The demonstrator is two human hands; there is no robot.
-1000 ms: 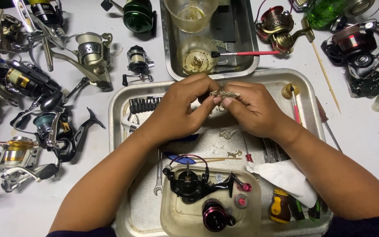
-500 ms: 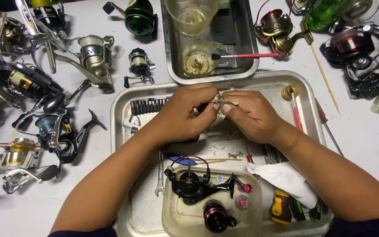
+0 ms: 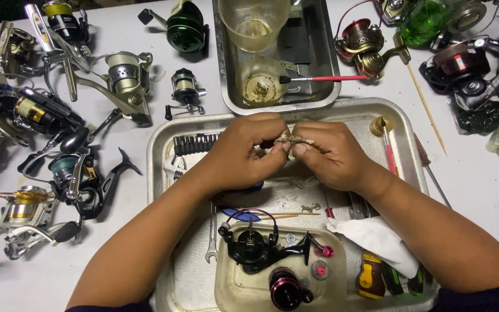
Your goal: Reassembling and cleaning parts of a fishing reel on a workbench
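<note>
Over a large metal tray point(image 3: 163, 144), my left hand point(image 3: 244, 153) and my right hand point(image 3: 327, 153) meet fingertip to fingertip. Between them they pinch a small, dirty metal reel part point(image 3: 289, 140), mostly hidden by the fingers. Below the hands, a clear plastic tub point(image 3: 226, 292) holds a stripped black reel body point(image 3: 255, 248) and a dark red spool point(image 3: 287, 284). A row of black screwdriver bits point(image 3: 194, 143) lies in the tray left of my left hand. A wrench point(image 3: 212, 234) rests near my left forearm.
A smaller metal tray point(image 3: 223, 69) at the back holds two clear cups and a red-handled brush point(image 3: 333, 78). Several fishing reels crowd the table's left side point(image 3: 59, 150) and the back right point(image 3: 463, 63). White tissue point(image 3: 376, 240) and a yellow-handled tool point(image 3: 371, 277) lie by my right forearm.
Both hands have stayed together over the tray, with the fingers shifting slightly around the small part. Nothing else has moved.
</note>
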